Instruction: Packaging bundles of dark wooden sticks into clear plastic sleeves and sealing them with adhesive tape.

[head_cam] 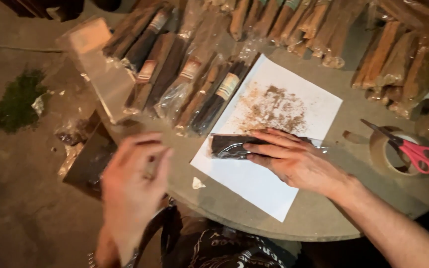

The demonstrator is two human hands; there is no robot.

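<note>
Right hand [294, 160]: grip flat, fingers spread, pressing dark packet [229, 146] onto white paper [254, 183]. Left hand [132, 186]: blurred, raised left of paper, grip state unclear.

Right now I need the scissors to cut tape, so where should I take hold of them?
Grip the red-handled scissors by the red loops, reaching from the right table edge: they lie across the tape roll with handles toward that side, closed blades pointing up-left.

The right hand [294, 159] lies palm down with fingers stretched flat and slightly spread, its bare forearm running off toward the lower right, while the left hand [132, 186] hovers raised and blurred, back to the camera, fingers loosely curled together.
</note>
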